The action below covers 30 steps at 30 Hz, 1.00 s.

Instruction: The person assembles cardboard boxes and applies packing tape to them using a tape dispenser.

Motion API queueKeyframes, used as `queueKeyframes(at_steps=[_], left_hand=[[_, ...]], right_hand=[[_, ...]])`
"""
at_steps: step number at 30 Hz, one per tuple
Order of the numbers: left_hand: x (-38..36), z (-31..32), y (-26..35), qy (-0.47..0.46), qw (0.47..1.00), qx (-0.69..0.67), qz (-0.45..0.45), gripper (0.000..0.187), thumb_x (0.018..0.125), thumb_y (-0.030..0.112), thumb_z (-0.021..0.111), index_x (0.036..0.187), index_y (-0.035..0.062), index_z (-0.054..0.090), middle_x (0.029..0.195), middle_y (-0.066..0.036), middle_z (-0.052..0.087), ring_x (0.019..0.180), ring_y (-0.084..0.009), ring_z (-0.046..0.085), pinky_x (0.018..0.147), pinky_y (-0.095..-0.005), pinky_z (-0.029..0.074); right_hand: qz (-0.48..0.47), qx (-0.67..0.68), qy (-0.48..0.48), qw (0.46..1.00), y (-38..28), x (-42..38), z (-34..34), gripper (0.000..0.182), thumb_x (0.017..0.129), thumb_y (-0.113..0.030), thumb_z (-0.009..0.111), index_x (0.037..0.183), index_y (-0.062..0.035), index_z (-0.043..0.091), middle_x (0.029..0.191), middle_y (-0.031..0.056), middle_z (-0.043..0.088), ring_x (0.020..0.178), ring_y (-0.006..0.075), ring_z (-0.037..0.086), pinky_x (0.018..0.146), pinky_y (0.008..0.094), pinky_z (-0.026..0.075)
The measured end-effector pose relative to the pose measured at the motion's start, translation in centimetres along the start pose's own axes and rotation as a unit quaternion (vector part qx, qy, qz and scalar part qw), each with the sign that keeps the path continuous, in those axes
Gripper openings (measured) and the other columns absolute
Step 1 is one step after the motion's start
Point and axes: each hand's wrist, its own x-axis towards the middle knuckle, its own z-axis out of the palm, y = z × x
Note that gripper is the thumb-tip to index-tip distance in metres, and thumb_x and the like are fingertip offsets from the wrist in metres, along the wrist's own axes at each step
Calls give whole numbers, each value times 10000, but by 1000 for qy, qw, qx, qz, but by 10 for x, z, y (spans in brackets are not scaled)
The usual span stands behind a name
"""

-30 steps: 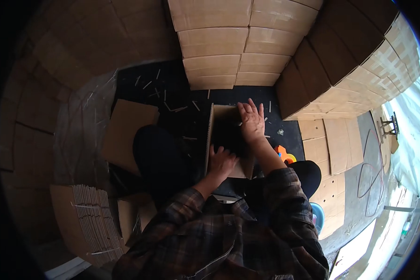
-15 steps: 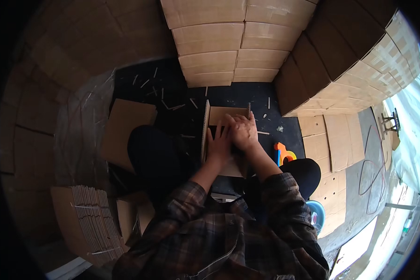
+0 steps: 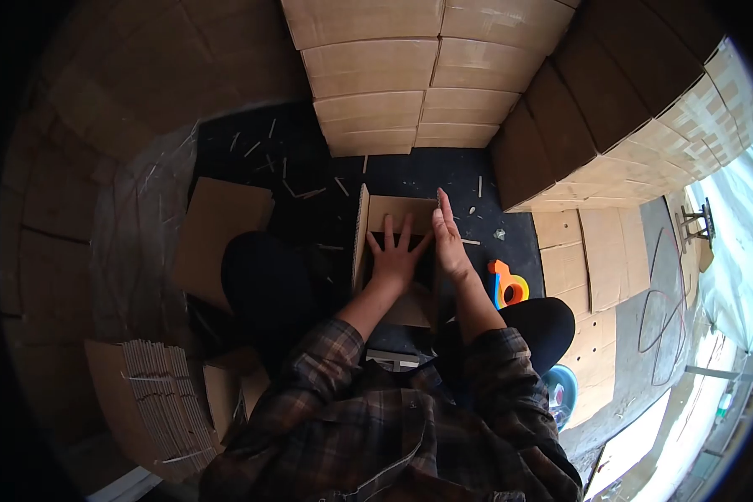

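Note:
An open cardboard box (image 3: 391, 206) stands between my knees on the dark floor, its side flaps raised. My left hand (image 3: 395, 261) reaches over the opening with its fingers spread wide, and the dark inside shows around them. Held flat and upright, my right hand (image 3: 450, 244) lies along the box's right side flap, its fingertips at the flap's top edge. Right of the box, close to my right knee, is a tape dispenser (image 3: 499, 269) in orange and blue with a yellow-orange roll.
Stacked cartons (image 3: 368, 67) rise in front, with more (image 3: 590, 125) at the right. A closed-looking carton (image 3: 222, 222) sits by my left knee. Bundled flat cardboard (image 3: 163, 402) lies lower left, and a blue tub (image 3: 567, 391) stands lower right. Thin strips (image 3: 343, 186) litter the floor.
My hands were together, right over left, above the box. Now they are apart: the right has turned upright against the right flap, and the left has its fingers spread over the opening.

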Motion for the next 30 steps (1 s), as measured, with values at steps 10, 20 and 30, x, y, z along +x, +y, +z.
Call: queueKeyframes(at_steps=[10, 20, 30], left_hand=[[6, 6, 4, -26, 992, 115, -39, 688, 908, 331, 512, 1516, 172, 231, 1579, -121, 99, 1439, -456, 5, 1027, -768, 118], [-70, -58, -49, 300, 885, -354, -33, 636, 864, 107, 642, 1429, 51, 356, 1384, -191, 439, 1309, -330, 418, 1073, -403, 370], [-31, 18, -14, 254, 936, -240, -36, 717, 900, 237, 566, 1516, 157, 207, 1551, -179, 191, 1370, -460, 256, 1064, -552, 309]], right_hand=[[-41, -416, 105, 902, 16, 17, 45, 487, 955, -410, 476, 1382, -178, 439, 1476, 106, 353, 1410, 379, 196, 1082, 550, 279], [-62, -522, 85, 846, 23, 17, 34, 411, 953, -317, 493, 1359, -254, 502, 1425, 112, 422, 1371, 412, 262, 1072, 474, 359], [-108, -498, 89, 856, 33, 18, 28, 409, 959, -281, 484, 1363, -219, 501, 1370, 155, 449, 1328, 411, 303, 1106, 476, 287]])
